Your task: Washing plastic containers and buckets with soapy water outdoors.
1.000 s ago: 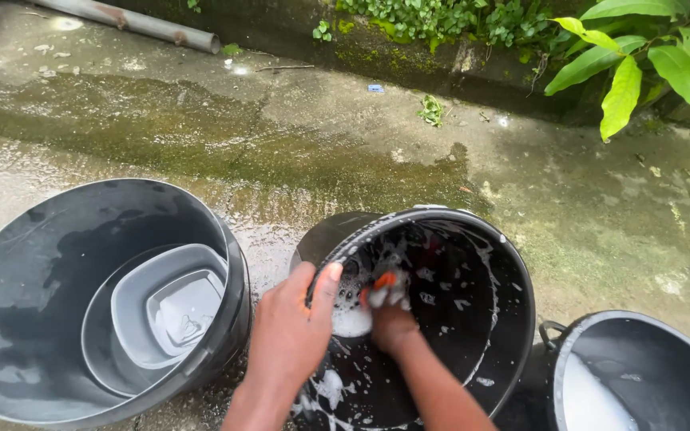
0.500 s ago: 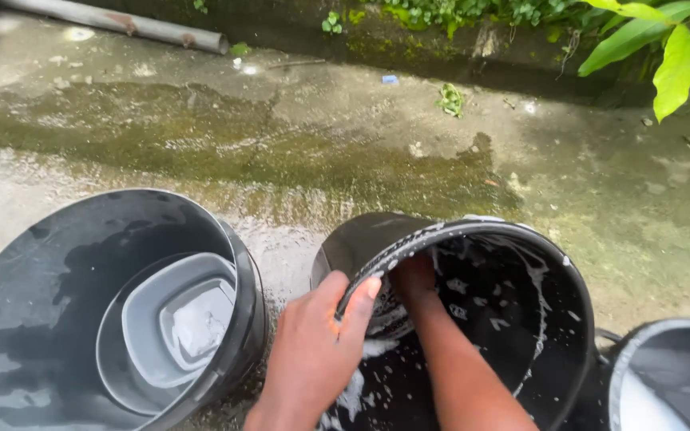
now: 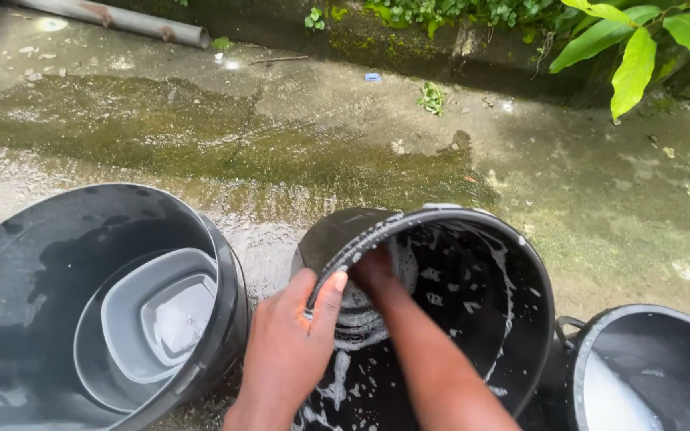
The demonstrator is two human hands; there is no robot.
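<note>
Left hand (image 3: 293, 351): clamped over the rim of a tilted, soapy black bucket (image 3: 473, 319).
Right hand (image 3: 373, 271): deep inside the bucket, grip impossible to tell.
Beside: large black tub (image 3: 17, 263) holding grey basins (image 3: 161, 315).

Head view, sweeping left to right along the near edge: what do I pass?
Large black tub holding nested grey basins → left hand gripping the rim of the soapy black bucket → right hand inside it → black pot.
</note>
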